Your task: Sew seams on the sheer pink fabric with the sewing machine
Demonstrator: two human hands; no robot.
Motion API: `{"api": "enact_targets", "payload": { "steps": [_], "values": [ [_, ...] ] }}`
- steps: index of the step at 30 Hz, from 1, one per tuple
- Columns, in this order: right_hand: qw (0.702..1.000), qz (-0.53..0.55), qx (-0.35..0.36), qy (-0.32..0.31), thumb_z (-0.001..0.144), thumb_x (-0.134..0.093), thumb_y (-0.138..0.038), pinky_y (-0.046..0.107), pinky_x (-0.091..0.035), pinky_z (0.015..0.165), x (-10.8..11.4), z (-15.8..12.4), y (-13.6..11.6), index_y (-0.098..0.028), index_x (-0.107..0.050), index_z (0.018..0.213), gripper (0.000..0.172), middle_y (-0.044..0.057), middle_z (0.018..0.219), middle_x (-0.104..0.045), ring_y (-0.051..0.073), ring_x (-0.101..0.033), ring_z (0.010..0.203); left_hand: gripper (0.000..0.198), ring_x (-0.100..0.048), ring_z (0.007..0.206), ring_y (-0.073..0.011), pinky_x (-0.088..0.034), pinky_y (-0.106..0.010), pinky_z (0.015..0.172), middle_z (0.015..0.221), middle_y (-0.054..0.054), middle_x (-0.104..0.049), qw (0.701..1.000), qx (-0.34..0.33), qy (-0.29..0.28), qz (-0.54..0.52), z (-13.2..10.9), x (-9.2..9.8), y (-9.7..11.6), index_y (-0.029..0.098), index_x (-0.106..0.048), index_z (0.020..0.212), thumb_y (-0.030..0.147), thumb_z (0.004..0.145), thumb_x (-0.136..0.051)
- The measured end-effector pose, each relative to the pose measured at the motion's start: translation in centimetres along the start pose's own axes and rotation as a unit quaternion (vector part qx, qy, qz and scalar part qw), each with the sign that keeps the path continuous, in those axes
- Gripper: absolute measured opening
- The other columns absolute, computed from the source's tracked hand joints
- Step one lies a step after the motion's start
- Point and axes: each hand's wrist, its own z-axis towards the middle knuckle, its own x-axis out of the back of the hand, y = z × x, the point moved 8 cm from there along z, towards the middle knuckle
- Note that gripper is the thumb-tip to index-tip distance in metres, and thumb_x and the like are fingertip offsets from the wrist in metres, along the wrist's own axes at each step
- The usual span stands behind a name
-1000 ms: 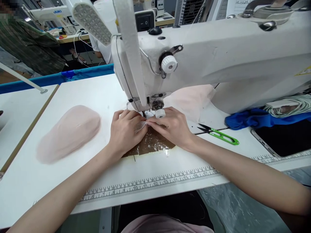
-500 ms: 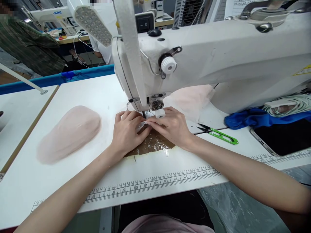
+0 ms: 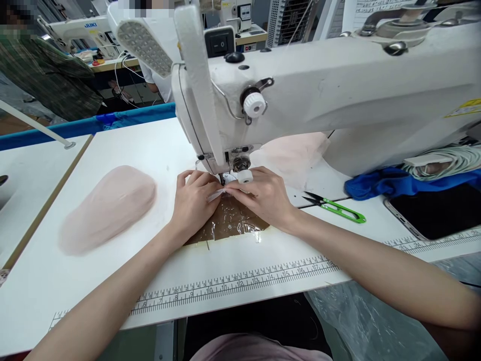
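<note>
A white sewing machine [image 3: 210,115] stands over the table, its needle area just beyond my fingers. My left hand [image 3: 195,200] is closed on the left end of a small whitish strip [image 3: 215,194]. My right hand [image 3: 266,195] pinches the strip's other end beside the presser foot, its fingertips close to those of my left hand. Under and between both hands lies a brown, shiny, plastic-covered sheet [image 3: 233,220]. Sheer pink fabric [image 3: 296,153] rests behind the needle area, partly hidden by the machine.
Layered pink fabric pieces [image 3: 108,208] lie at left. Green-handled snips [image 3: 338,209], a blue cloth [image 3: 376,184] and a phone [image 3: 439,213] are at right. A ruler strip [image 3: 240,286] runs along the front edge. Two people are beyond the table.
My left thumb has drawn back from the brown sheet, and the whitish strip shows straighter between my hands. The view has shifted slightly.
</note>
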Motion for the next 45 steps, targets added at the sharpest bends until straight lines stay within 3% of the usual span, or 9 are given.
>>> {"api": "enact_targets", "payload": {
  "steps": [5,11,15,19,27,45],
  "values": [
    [1.000,0.004,-0.014,-0.018,0.094,-0.054,-0.033,0.029,-0.046,0.077,-0.3,0.0,0.2,-0.022,-0.074,0.082,0.026,-0.002,0.065,-0.068,0.012,-0.059,0.062,0.017,-0.059,0.090,-0.0209,-0.036,-0.044,0.096,0.090,-0.002,-0.070,1.000,-0.008,0.008,0.006,0.1,0.2,0.1,0.024,-0.070,0.083,0.035,0.087,-0.059],
    [0.999,0.036,-0.016,-0.035,0.092,-0.057,-0.027,0.029,-0.045,0.074,-0.1,-0.3,0.0,-0.022,-0.073,0.084,0.019,-0.002,0.071,-0.071,0.012,-0.062,0.067,0.022,-0.058,0.095,-0.0206,-0.036,-0.045,0.098,0.098,-0.003,-0.070,0.996,-0.074,-0.049,-0.005,-0.1,0.8,1.1,0.026,-0.071,0.089,0.026,0.092,-0.050],
    [0.995,0.032,0.064,-0.067,0.091,-0.056,-0.020,0.030,-0.046,0.079,-0.1,-1.0,-1.5,-0.021,-0.072,0.082,0.018,-0.001,0.087,-0.075,0.014,-0.066,0.081,0.023,-0.058,0.099,-0.0230,-0.037,-0.048,0.100,0.104,-0.005,-0.069,0.989,-0.125,-0.058,0.050,-1.2,1.3,2.3,0.025,-0.069,0.103,0.021,0.090,-0.051],
    [0.989,-0.014,0.134,-0.066,0.087,-0.055,-0.009,0.032,-0.047,0.087,0.1,-1.7,-2.8,-0.020,-0.071,0.079,0.022,-0.002,0.087,-0.075,0.015,-0.067,0.089,0.025,-0.060,0.100,-0.0241,-0.040,-0.046,0.098,0.110,-0.006,-0.070,0.982,-0.161,-0.029,0.099,-2.6,1.6,3.5,0.020,-0.067,0.108,0.015,0.088,-0.054],
    [0.987,-0.031,0.139,-0.081,0.084,-0.056,-0.004,0.035,-0.050,0.089,-0.3,-1.9,-2.9,-0.018,-0.072,0.084,0.021,0.000,0.089,-0.076,0.016,-0.069,0.089,0.030,-0.061,0.111,-0.0230,-0.038,-0.046,0.101,0.118,-0.006,-0.068,0.985,-0.149,-0.024,0.087,-3.5,1.5,3.8,0.018,-0.063,0.117,0.013,0.089,-0.052],
    [0.986,-0.048,0.140,-0.077,0.088,-0.053,-0.005,0.032,-0.048,0.091,-0.2,-1.6,-2.9,-0.019,-0.069,0.087,0.021,-0.002,0.091,-0.075,0.013,-0.069,0.087,0.029,-0.062,0.111,-0.0204,-0.033,-0.044,0.103,0.115,-0.008,-0.069,0.988,-0.134,-0.018,0.071,-3.3,1.6,3.6,0.016,-0.062,0.118,0.013,0.092,-0.048]
  ]
}}
